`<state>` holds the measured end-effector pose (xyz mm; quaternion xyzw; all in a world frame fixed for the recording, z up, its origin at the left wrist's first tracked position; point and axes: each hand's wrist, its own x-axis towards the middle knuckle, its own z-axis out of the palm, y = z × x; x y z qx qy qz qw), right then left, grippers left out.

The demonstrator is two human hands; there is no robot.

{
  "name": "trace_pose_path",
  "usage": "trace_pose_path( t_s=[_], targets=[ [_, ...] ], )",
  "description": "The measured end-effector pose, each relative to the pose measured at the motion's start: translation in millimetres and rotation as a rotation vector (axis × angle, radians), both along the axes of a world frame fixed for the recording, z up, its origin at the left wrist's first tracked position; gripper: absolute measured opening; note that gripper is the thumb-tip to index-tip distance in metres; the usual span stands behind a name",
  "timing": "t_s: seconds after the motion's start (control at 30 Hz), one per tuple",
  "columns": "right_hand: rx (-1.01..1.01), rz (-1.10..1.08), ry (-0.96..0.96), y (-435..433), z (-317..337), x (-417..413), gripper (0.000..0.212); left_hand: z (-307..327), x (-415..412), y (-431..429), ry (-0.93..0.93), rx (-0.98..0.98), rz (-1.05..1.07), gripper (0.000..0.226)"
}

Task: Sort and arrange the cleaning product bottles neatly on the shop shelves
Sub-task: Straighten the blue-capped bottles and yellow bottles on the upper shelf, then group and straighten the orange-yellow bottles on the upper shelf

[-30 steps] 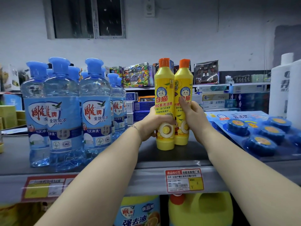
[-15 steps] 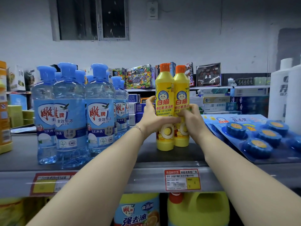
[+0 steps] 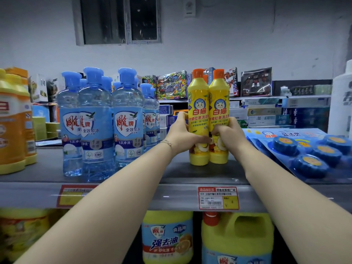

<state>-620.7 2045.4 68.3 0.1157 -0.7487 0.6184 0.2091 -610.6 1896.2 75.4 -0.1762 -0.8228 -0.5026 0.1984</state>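
Gripping left yellow bottle with left hand, right yellow bottle with right hand — both upright, touching, standing on top shelf, between blue bottles and blue blister packs.

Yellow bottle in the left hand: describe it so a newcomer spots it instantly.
On the grey shelf, between the clear blue bottles and the blue blister packs, stand two yellow orange-capped bottles side by side. The left yellow bottle is the twin nearer the blue bottles, gripped by the left hand with the bracelet; the right hand holds the right yellow bottle.
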Motion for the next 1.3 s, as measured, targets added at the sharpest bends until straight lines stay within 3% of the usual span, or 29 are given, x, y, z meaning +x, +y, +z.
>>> trace_pose_path(
  t_s=[0.47,0.57,0.67,0.77,0.9,1.1,1.3],
  targets=[
    [0.046,-0.078,0.082,-3,-3,1,0.042,1,10,7,-0.040,-0.024,0.040,0.076],
    [0.118,-0.330,0.319,-8,1,11,0.057,6,20,5,-0.015,-0.056,0.078,0.085],
    [0.359,-0.538,0.759,-14,7,32,0.037,16,35,2,0.112,-0.160,0.213,0.071],
    [0.551,-0.374,0.938,-28,6,56,0.020,21,62,-12,0.265,-0.326,0.271,0.047],
    [0.626,-0.255,1.013,-56,4,82,0.019,11,110,-51,0.497,-0.500,0.335,0.023],
    [0.575,-0.024,1.107,-121,11,127,0.018,-14,180,-149,0.613,-0.587,0.493,0.025],
    [0.901,0.189,0.948,-220,9,149,0.028,-30,206,-245,0.492,-0.703,0.717,0.037]
  ],
)
